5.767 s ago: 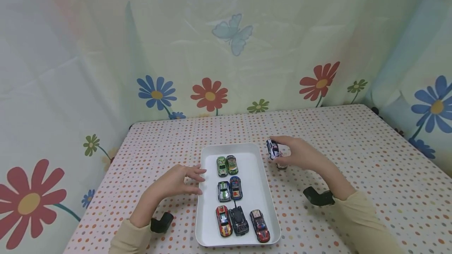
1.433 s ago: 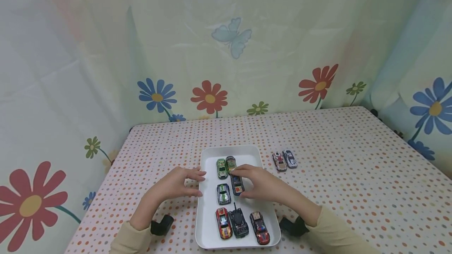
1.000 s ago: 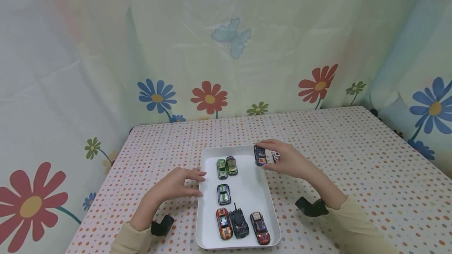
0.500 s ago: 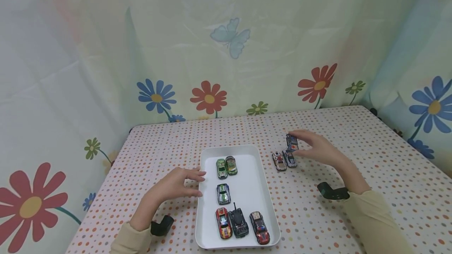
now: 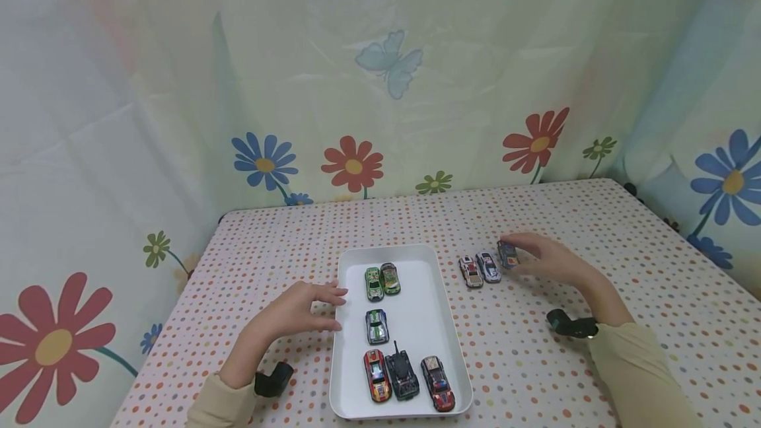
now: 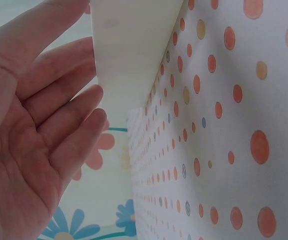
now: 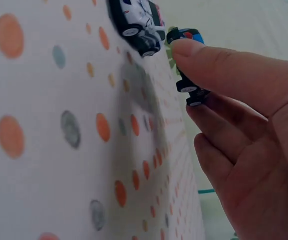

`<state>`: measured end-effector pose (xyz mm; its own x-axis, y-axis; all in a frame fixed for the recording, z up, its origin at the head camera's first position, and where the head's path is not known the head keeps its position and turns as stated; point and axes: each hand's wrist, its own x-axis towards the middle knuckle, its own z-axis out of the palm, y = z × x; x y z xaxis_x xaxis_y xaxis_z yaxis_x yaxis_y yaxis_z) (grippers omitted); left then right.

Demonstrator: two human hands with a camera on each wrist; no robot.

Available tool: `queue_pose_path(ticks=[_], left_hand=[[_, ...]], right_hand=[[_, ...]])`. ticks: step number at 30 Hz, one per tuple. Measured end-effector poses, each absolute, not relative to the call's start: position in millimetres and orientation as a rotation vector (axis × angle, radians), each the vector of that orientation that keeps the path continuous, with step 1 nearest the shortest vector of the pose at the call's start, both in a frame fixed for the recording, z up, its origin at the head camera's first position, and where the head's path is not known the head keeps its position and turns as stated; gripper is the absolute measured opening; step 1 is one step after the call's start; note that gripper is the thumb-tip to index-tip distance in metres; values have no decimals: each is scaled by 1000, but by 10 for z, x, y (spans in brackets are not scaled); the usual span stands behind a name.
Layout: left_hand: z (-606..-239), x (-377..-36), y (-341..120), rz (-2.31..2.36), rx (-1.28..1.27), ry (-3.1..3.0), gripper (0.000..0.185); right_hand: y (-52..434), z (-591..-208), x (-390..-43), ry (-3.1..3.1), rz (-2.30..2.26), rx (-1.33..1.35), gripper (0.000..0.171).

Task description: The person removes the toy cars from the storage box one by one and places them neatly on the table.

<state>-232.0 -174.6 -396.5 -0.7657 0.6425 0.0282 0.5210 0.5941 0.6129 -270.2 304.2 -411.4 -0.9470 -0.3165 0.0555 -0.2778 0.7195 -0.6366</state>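
since half a second ago the right hand (image 5: 549,261) has dropped from above the two parked cars to the cloth just right of them, bringing the blue toy car (image 5: 507,255) down beside the white car (image 5: 488,267); a second ago that same car was being carried over the tray's far right corner, and before that it sat in the tray next to the silver-green car (image 5: 376,326).

the table (image 5: 594,216), covered in a dotted cloth, fills the lower half of the head view, with flowered curtains behind it. on it lies the white tray (image 5: 429,312), long side running away from the person. the left hand (image 5: 297,312) rests at the tray's left rim with its fingers loosely spread and holding nothing; in the left wrist view the fingers (image 6: 68,112) lie straight against the tray wall (image 6: 128,55).

the right hand pinches the blue toy car between thumb (image 7: 219,62) and fingers, and the right wrist view shows its wheels close to the cloth, though whether they touch it i cannot quite tell. left of it stand the white car and the brown car (image 5: 470,272), side by side.

inside the tray: two green cars (image 5: 381,280) at the far end, the silver-green car in the middle, and at the near end a red car (image 5: 376,375), a dark tank (image 5: 401,372) and a dark red car (image 5: 437,382) in a row.
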Motion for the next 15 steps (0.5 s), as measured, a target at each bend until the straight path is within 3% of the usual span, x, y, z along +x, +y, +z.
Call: queue_pose_path(ticks=[15], left_hand=[[-3969,-2316,-1745,916,963,2633,42]], right_hand=[[3064,-4243,-2716,2825,-1023,-558,61]])
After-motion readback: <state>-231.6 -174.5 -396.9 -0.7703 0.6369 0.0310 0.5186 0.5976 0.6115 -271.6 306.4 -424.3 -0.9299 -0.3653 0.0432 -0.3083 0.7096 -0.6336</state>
